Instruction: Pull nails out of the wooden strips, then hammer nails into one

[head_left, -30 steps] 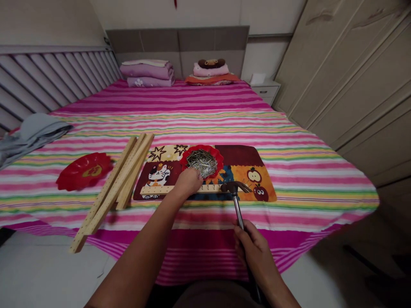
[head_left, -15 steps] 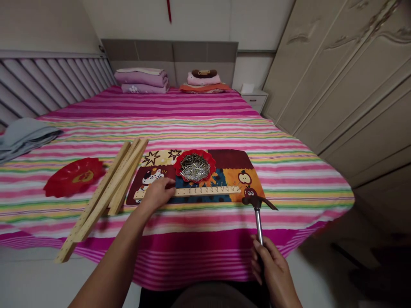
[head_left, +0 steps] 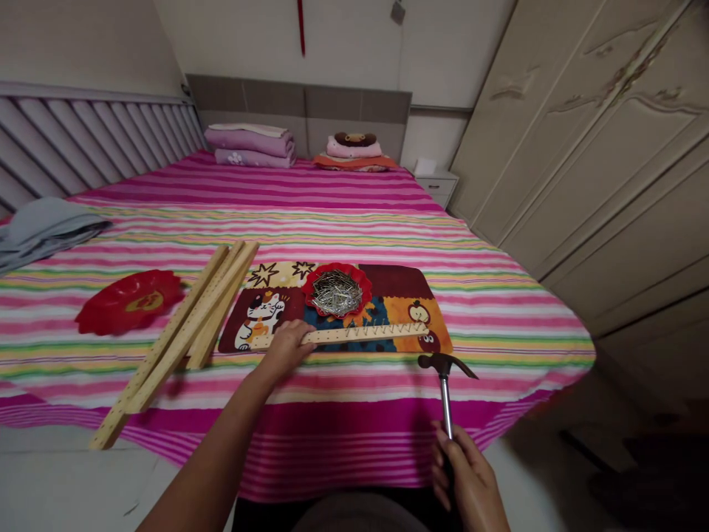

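My left hand (head_left: 288, 347) is closed around the left part of a pale wooden strip (head_left: 335, 337), whose end sticks out left of the fingers. Along its right half several nails (head_left: 382, 329) stand up, some leaning. In my right hand (head_left: 468, 469) is a claw hammer (head_left: 446, 399), gripped by its dark handle with the head up, near the mat's front right corner. Behind the strip, a red scalloped dish (head_left: 366, 287) holds a heap of loose nails (head_left: 335, 292). Strip and dish rest on a patterned mat (head_left: 396, 281).
Several drilled wooden strips (head_left: 182, 343) lie crossed at the left, some past the bed's front edge. Beyond them are a red plate (head_left: 114, 307) and grey folded cloth (head_left: 49, 229). Folded bedding (head_left: 252, 144) sits by the headboard; a wardrobe (head_left: 570, 148) stands right.
My left hand has closed on the wooden strip and shifted it to the right along the mat. The hammer stays in my right hand, in nearly the same place.
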The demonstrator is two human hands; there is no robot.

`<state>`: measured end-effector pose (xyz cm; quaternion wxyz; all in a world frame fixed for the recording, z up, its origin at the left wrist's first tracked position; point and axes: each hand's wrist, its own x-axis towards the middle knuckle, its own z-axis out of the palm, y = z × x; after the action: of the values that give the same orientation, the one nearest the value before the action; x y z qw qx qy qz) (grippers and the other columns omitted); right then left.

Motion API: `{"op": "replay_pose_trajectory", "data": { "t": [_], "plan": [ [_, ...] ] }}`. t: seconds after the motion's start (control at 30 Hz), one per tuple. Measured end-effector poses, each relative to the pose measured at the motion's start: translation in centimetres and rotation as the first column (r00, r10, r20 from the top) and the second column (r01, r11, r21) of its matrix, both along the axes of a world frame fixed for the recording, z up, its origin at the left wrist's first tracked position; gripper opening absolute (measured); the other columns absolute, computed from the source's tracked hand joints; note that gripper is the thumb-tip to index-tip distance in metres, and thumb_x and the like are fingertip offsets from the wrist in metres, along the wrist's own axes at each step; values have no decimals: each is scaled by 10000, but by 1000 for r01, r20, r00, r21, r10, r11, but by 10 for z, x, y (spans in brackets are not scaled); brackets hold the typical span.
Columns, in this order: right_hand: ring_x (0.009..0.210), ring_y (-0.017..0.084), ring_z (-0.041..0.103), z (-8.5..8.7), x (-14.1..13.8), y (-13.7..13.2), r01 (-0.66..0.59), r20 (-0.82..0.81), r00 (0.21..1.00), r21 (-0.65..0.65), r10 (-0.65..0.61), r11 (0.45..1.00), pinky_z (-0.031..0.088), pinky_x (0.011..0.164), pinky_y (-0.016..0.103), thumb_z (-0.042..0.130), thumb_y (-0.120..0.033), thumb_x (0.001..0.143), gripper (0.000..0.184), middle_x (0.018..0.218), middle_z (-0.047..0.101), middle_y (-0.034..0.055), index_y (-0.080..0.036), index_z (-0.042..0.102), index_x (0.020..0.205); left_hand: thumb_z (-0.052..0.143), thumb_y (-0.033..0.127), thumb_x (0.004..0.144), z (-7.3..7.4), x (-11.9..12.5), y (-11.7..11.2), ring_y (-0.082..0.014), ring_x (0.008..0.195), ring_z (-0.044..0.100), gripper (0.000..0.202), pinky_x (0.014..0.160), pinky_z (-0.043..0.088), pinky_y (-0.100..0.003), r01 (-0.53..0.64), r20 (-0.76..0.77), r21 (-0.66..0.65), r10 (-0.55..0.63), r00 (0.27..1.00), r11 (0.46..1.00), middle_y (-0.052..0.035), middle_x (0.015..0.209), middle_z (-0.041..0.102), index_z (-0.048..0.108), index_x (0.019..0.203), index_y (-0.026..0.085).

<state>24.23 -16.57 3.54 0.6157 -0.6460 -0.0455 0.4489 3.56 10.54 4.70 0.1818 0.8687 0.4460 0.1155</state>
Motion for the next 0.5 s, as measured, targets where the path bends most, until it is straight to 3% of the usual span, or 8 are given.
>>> {"op": "replay_pose_trajectory", "data": {
  "t": [0.23,0.5],
  "plan": [
    [395,58,375,-4,-2,-1,4,46,999,8,-5,1000,228,352,160,733,-586,630,511,563,439,-85,-211,590,947,621,208,773,-5,48,-17,-248,1013,543,258,865,391,-354,-16,36,-12,16,999,1000,-59,1047,663,666,1027,222],
    [358,31,297,-27,-10,6,-55,54,997,-7,55,998,167,337,134,721,-608,622,497,520,393,-100,-192,581,856,618,231,785,-9,47,-15,-246,1013,539,266,875,391,-356,-10,27,6,10,1000,1000,-57,1051,661,662,1047,235]
  ]
}}
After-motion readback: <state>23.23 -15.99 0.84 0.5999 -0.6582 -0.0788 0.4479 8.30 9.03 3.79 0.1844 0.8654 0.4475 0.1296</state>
